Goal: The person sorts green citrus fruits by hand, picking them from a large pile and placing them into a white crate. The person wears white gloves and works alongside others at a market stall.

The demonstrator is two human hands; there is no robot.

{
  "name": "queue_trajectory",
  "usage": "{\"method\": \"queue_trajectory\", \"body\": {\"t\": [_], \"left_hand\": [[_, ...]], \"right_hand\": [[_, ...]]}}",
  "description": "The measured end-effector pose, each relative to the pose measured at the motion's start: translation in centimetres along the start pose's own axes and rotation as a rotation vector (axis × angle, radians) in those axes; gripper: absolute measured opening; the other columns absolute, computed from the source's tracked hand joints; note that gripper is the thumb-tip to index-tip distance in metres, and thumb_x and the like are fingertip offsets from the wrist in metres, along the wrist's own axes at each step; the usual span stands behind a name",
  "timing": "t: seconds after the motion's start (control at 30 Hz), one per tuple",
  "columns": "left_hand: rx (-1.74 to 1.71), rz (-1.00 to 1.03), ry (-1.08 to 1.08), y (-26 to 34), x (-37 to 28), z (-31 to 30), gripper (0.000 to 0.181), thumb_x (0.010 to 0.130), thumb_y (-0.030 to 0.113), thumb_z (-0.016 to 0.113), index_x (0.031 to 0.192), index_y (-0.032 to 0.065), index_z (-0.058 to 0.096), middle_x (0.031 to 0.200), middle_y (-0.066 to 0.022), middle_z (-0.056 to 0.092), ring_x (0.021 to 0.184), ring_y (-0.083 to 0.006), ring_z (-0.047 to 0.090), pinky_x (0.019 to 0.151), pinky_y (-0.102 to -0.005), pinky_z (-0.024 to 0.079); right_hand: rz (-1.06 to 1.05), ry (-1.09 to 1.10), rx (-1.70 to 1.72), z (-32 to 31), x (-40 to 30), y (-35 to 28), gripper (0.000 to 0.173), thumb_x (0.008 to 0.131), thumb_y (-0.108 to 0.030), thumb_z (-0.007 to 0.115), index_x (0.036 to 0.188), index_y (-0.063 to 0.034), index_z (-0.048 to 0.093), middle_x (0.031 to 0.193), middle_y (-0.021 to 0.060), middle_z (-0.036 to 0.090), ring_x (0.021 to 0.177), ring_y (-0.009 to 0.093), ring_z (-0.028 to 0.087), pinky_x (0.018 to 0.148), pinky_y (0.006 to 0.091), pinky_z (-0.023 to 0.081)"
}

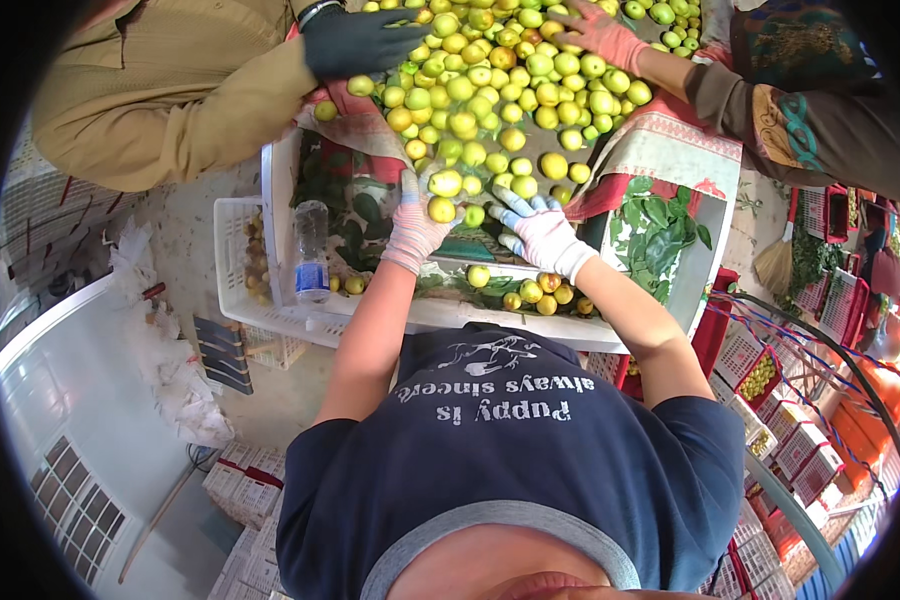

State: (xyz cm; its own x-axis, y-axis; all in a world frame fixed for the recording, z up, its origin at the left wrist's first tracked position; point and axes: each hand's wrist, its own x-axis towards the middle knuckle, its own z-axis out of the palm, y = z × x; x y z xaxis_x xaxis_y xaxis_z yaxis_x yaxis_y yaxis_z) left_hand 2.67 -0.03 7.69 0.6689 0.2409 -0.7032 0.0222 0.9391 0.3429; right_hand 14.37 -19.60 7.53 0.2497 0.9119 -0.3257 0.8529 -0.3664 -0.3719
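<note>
Many round yellow-green fruits point(480, 105) are heaped on a sorting surface before me. My left hand point(418, 225), in a striped knit glove, is at the near end of the heap, its fingers beside a yellow fruit point(441, 210); whether it grips that fruit I cannot tell. To its right, my right hand point(538, 227), gloved alike, is spread palm down, touching the near edge of the fruit. Between both hands sits a greener fruit point(474, 216). Below them, several fruits point(546, 304) lie in the trough of a white frame.
A clear plastic bottle point(312, 251) stands left of my left hand, near a white crate point(229, 262) with darker fruit. Green leaves point(656, 240) fill the right compartment. Two co-workers' gloved hands, one dark point(364, 41) and one pink point(600, 36), reach over the heap. Stacked crates point(810, 465) stand at right.
</note>
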Motion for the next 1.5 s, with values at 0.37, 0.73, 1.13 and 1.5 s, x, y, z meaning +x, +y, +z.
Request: {"method": "queue_trajectory", "body": {"t": [0.37, 0.73, 1.13, 1.5], "left_hand": [[-0.254, 0.306, -0.312, 9.0, -8.4, -8.8, 0.042, 0.089, 0.041, 0.063, 0.117, 0.0108, 0.053, 0.084, -0.0092, 0.054, 0.062, -0.0144, 0.043, 0.048, -0.0259, 0.035], [-0.22, 0.058, -0.023, 6.0, -10.2, -10.3, 0.037, 0.093, 0.038, 0.048, 0.107, 0.0042, 0.055, 0.082, -0.0078, 0.054, 0.061, -0.0177, 0.043, 0.049, -0.0281, 0.035], [-0.145, -0.152, -0.216, 3.6, -6.9, -4.4, 0.048, 0.096, 0.05, 0.047, 0.113, 0.0062, 0.057, 0.09, -0.017, 0.064, 0.072, -0.0284, 0.062, 0.051, -0.0341, 0.052], [0.591, 0.001, 0.018, 1.2, -3.6, -2.7, 0.043, 0.097, 0.047, 0.05, 0.117, 0.0102, 0.056, 0.1, -0.01, 0.067, 0.066, -0.0176, 0.065, 0.05, -0.0289, 0.053]], "right_hand": [[0.505, 0.408, -0.054, 1.2, 1.3, 1.0, 0.065, 0.08, -0.039, 0.065, 0.137, -0.0188, 0.044, 0.143, 0.0188, 0.034, 0.13, 0.043, 0.033, 0.101, 0.0662, 0.028], [0.24, 0.595, 0.143, -2.2, 3.1, 1.7, 0.039, 0.083, -0.027, 0.06, 0.113, -0.0022, 0.061, 0.115, 0.0207, 0.061, 0.113, 0.038, 0.055, 0.097, 0.047, 0.043], [0.193, 0.226, -0.07, 1.0, 0.0, -1.1, 0.043, 0.081, -0.032, 0.066, 0.121, -0.0192, 0.061, 0.144, 0.0026, 0.041, 0.129, 0.034, 0.041, 0.101, 0.0639, 0.027], [0.48, 0.733, 0.763, -0.6, 1.6, 1.4, 0.037, 0.086, -0.021, 0.064, 0.118, -0.0024, 0.058, 0.116, 0.0202, 0.059, 0.111, 0.036, 0.056, 0.096, 0.0395, 0.045]]}}
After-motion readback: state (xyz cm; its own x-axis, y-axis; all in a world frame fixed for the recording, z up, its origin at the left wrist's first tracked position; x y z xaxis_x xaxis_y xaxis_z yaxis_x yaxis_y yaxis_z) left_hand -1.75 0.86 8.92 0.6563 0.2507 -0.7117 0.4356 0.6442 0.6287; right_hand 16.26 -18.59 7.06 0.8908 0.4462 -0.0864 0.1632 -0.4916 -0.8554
